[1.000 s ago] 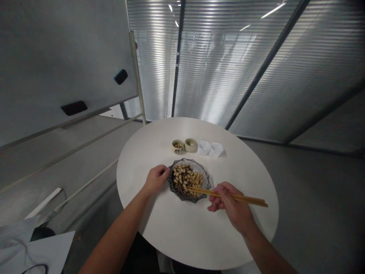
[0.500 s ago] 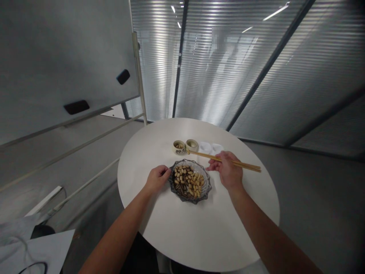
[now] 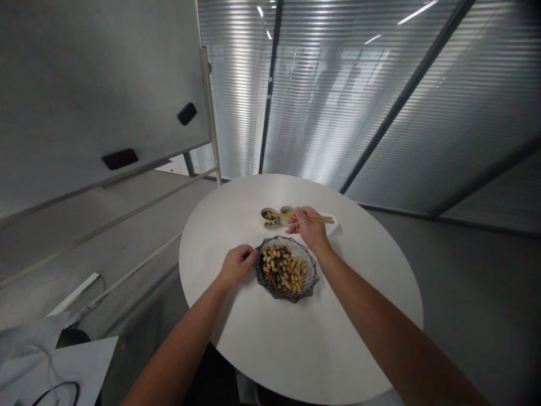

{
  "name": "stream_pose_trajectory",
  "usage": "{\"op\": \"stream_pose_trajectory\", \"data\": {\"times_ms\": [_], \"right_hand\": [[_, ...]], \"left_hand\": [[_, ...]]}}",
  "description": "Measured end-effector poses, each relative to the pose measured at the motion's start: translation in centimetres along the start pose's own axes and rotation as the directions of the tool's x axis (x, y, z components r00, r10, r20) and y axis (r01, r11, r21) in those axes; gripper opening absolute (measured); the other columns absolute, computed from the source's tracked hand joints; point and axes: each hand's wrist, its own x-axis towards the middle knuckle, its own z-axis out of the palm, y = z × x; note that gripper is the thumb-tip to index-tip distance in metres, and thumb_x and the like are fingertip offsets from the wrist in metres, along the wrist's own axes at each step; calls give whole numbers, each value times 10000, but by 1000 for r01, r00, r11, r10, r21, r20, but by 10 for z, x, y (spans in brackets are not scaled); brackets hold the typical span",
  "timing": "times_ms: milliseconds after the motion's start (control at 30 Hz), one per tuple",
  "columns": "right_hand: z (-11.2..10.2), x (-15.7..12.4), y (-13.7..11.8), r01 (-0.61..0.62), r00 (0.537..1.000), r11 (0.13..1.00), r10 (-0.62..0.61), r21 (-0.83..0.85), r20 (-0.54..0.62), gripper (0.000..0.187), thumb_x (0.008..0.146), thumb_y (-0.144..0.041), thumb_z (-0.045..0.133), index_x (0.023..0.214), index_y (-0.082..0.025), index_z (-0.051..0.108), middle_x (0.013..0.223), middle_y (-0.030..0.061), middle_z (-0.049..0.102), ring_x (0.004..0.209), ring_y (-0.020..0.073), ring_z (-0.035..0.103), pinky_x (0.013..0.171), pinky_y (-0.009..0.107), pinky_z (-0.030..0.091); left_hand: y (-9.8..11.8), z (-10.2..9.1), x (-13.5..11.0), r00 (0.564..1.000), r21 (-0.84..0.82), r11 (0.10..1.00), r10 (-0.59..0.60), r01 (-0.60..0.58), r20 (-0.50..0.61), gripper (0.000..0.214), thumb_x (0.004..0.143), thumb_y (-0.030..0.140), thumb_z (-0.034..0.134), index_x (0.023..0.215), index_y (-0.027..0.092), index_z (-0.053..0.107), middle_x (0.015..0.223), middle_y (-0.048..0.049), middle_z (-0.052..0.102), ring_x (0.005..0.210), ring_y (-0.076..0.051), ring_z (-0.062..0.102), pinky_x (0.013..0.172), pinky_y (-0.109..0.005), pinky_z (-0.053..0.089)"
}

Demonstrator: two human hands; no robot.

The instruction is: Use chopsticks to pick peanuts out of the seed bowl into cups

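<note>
The curled left hand [image 3: 238,266] touches the rim of the glass dish [image 3: 314,279]; the right hand [image 3: 307,228] pinches chopsticks [image 3: 283,215], tips over the small ceramic cup [image 3: 269,223].

A round white table [image 3: 291,349] bore a scalloped glass dish [image 3: 315,277] of peanuts [image 3: 285,268] and sunflower seeds [image 3: 270,279], with two small ceramic cups [image 3: 269,219] [image 3: 286,212] and a folded white napkin [image 3: 332,223] just beyond it.

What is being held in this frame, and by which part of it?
The right hand holds light wooden chopsticks near their middle. The left hand is at the rim of a scalloped glass dish; any grip cannot be told.
</note>
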Motion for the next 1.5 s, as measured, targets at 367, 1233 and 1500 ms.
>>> {"op": "stream_pose_trajectory", "data": {"times_ms": [367, 1233, 1500], "right_hand": [[-58, -78, -41, -134, 991, 991, 134, -4, 17, 448, 795, -628, 733, 808, -201, 596, 674, 34, 734, 438, 151, 658, 458, 284, 593], [-85, -161, -42, -276, 941, 950, 298, -145, 161, 500, 886, -673, 627, 771, -187, 609, 645, 20, 689, 450, 153, 662, 453, 267, 557], [-77, -115, -33, -93, 990, 988, 105, 125, -94, 419, 855, -591, 706, 776, -193, 600, 598, 19, 691, 394, 157, 625, 442, 325, 603]], "left_hand": [[2, 0, -1, 1000, -1, 1000, -19, 19, 4, 354, 922, 465, 517, 756, 190, 666, 648, 7, 570, 637, -140, 496, 598, -250, 375], [2, 1, -2, 1000, -11, 1000, -26, 26, 3, 353, 920, 464, 523, 753, 182, 655, 651, 7, 570, 631, -135, 486, 581, -243, 368], [1, 2, -1, 1000, 9, 1000, -22, 22, 6, 352, 925, 462, 518, 756, 184, 650, 657, 7, 572, 641, -136, 499, 590, -242, 371]]}}
